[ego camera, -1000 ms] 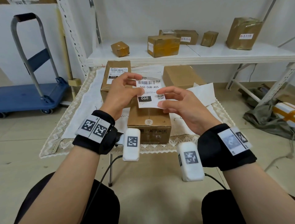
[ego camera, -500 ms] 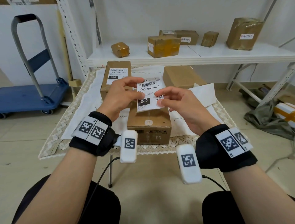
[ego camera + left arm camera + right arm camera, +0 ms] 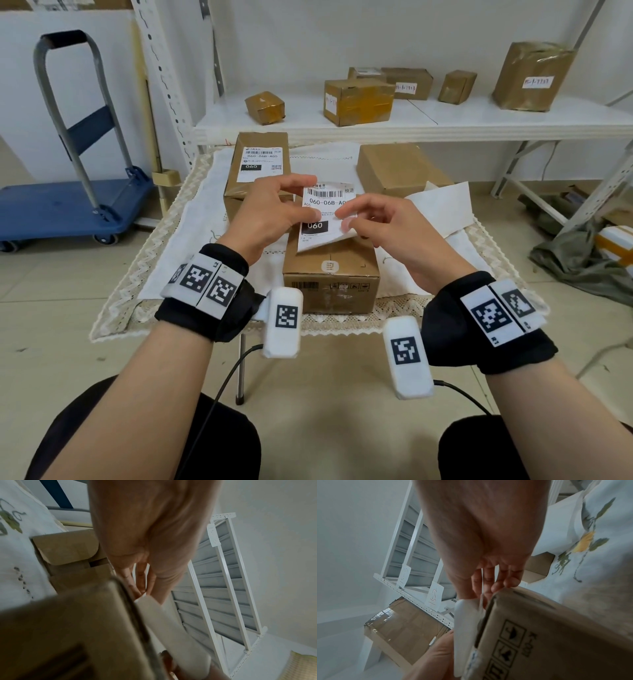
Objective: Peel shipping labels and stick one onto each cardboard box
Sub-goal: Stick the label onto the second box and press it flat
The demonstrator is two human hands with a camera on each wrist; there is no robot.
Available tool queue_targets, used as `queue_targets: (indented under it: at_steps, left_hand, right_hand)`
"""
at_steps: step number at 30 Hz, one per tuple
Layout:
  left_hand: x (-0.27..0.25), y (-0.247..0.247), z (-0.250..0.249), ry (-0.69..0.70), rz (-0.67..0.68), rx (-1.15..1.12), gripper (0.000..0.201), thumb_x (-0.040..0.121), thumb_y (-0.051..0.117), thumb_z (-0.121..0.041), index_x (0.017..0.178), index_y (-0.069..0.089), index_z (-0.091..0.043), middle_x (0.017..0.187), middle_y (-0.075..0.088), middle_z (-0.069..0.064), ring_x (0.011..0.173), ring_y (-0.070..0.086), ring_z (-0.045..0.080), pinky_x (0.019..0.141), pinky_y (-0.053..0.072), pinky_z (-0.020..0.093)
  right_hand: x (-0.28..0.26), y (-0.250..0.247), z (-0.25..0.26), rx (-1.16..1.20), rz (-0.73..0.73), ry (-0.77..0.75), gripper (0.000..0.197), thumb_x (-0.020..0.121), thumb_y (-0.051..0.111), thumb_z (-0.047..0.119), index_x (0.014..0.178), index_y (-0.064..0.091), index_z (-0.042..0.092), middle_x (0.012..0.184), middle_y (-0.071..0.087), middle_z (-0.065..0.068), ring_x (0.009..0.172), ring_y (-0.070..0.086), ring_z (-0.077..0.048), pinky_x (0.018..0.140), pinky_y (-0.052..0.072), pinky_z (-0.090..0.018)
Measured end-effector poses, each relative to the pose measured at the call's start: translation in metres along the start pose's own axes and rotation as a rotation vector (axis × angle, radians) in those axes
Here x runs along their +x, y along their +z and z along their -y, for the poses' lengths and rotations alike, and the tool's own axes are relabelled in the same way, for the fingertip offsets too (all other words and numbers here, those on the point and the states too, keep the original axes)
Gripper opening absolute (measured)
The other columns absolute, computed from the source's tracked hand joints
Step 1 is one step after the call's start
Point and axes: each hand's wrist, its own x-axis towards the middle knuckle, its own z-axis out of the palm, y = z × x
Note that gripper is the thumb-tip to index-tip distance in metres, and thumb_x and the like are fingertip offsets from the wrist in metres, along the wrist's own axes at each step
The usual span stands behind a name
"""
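I hold a white shipping label [image 3: 323, 209], printed with a barcode and "060", just above the near cardboard box [image 3: 330, 274]. My left hand [image 3: 310, 198] pinches the label's left edge between thumb and forefinger. My right hand [image 3: 342, 219] pinches its right edge, where the lower corner curls away from the sheet. At the back left stands a box [image 3: 258, 192] with a label [image 3: 260, 163] stuck on top. A bare box [image 3: 394, 169] sits at the back right. In both wrist views the label [image 3: 164, 622] [image 3: 465, 622] shows as a white blur beside the near box [image 3: 68, 628] [image 3: 556, 642].
The boxes stand on a small table with a lace-edged cloth [image 3: 164, 246]. Loose white backing paper [image 3: 442, 205] lies right of the boxes. Behind is a white shelf [image 3: 445, 120] with several taped parcels. A blue hand trolley [image 3: 68, 205] stands at the left, and a grey cloth heap [image 3: 582, 263] at the right.
Both hands have lowered the label a little toward the near box. My right fingers have closed on its right edge, and the lower right corner now curls away.
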Motion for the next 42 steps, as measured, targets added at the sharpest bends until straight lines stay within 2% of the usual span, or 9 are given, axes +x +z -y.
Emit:
queue_targets:
  at_steps: [2, 5, 10, 13, 20, 25, 30, 36, 42]
  left_hand:
    - [0.000, -0.001, 0.001, -0.006, -0.002, 0.003, 0.056, 0.081, 0.080, 0.003, 0.130, 0.067, -0.021, 0.115, 0.073, 0.007, 0.082, 0.076, 0.009, 0.064, 0.055, 0.014]
    - [0.000, -0.001, 0.002, -0.008, 0.010, 0.007, 0.056, 0.080, 0.082, 0.001, 0.129, 0.068, -0.021, 0.115, 0.073, 0.007, 0.089, 0.075, 0.013, 0.067, 0.056, 0.015]
    - [-0.001, -0.001, 0.002, -0.009, 0.020, 0.017, 0.056, 0.079, 0.083, 0.000, 0.129, 0.068, -0.020, 0.112, 0.074, 0.003, 0.081, 0.075, 0.007, 0.071, 0.057, 0.015]
    - [-0.001, 0.001, 0.003, -0.001, 0.034, 0.025, 0.055, 0.080, 0.083, 0.001, 0.130, 0.067, -0.018, 0.109, 0.074, 0.006, 0.074, 0.074, 0.004, 0.067, 0.055, 0.012]
    - [0.001, 0.002, 0.004, 0.006, 0.023, 0.071, 0.053, 0.080, 0.083, -0.002, 0.129, 0.067, -0.017, 0.112, 0.073, 0.005, 0.072, 0.073, 0.001, 0.062, 0.052, 0.009]
    - [0.004, 0.002, 0.007, -0.002, -0.006, 0.089, 0.052, 0.081, 0.084, -0.005, 0.127, 0.068, -0.020, 0.111, 0.074, 0.007, 0.087, 0.074, 0.012, 0.060, 0.052, 0.010]
    - [0.005, 0.004, 0.008, -0.009, -0.021, 0.088, 0.051, 0.081, 0.083, -0.002, 0.127, 0.069, -0.019, 0.110, 0.073, 0.008, 0.083, 0.072, 0.009, 0.057, 0.050, 0.008]
    - [0.007, 0.006, 0.010, -0.001, -0.032, 0.147, 0.051, 0.079, 0.086, -0.007, 0.126, 0.070, -0.021, 0.114, 0.071, 0.000, 0.092, 0.073, 0.015, 0.061, 0.053, 0.011]
    - [0.008, 0.008, 0.011, 0.049, -0.052, 0.276, 0.053, 0.078, 0.087, -0.014, 0.128, 0.069, -0.020, 0.112, 0.070, -0.002, 0.086, 0.068, 0.009, 0.058, 0.049, 0.009]
  right_hand:
    - [0.001, 0.000, 0.000, -0.015, 0.008, -0.004, 0.020, 0.093, 0.062, 0.005, 0.101, 0.077, 0.016, 0.088, 0.061, -0.022, 0.069, 0.048, -0.009, 0.063, 0.041, -0.014]
    - [0.002, 0.000, -0.001, -0.023, 0.014, 0.011, 0.021, 0.095, 0.060, 0.005, 0.099, 0.077, 0.018, 0.084, 0.060, -0.009, 0.067, 0.047, -0.007, 0.062, 0.040, -0.013]
    - [0.005, -0.001, -0.002, -0.082, 0.014, 0.013, 0.023, 0.097, 0.056, 0.008, 0.097, 0.077, 0.019, 0.087, 0.061, -0.011, 0.061, 0.049, 0.000, 0.058, 0.039, -0.008]
    - [0.005, -0.002, -0.003, -0.126, 0.013, 0.020, 0.023, 0.098, 0.056, 0.012, 0.098, 0.077, 0.020, 0.088, 0.060, -0.018, 0.066, 0.051, -0.003, 0.060, 0.039, -0.007]
    - [0.006, 0.001, -0.004, -0.149, 0.010, 0.011, 0.023, 0.098, 0.057, 0.016, 0.094, 0.078, 0.023, 0.071, 0.051, 0.003, 0.069, 0.044, -0.010, 0.066, 0.036, -0.022]
    - [0.008, 0.002, -0.007, -0.168, -0.004, 0.011, 0.021, 0.097, 0.061, 0.016, 0.093, 0.079, 0.025, 0.054, 0.049, 0.021, 0.059, 0.043, -0.002, 0.063, 0.034, -0.018]
    - [0.008, 0.002, -0.007, -0.165, 0.002, -0.002, 0.026, 0.099, 0.057, 0.017, 0.093, 0.080, 0.027, 0.068, 0.050, 0.010, 0.063, 0.043, -0.004, 0.066, 0.035, -0.020]
    - [0.009, 0.001, -0.008, -0.181, 0.006, 0.004, 0.020, 0.097, 0.062, 0.019, 0.093, 0.080, 0.028, 0.059, 0.051, 0.018, 0.058, 0.046, 0.001, 0.063, 0.035, -0.017]
    - [0.010, 0.003, -0.009, -0.212, 0.021, -0.021, 0.022, 0.093, 0.064, 0.015, 0.090, 0.081, 0.029, 0.069, 0.058, -0.001, 0.068, 0.049, -0.012, 0.067, 0.038, -0.025]
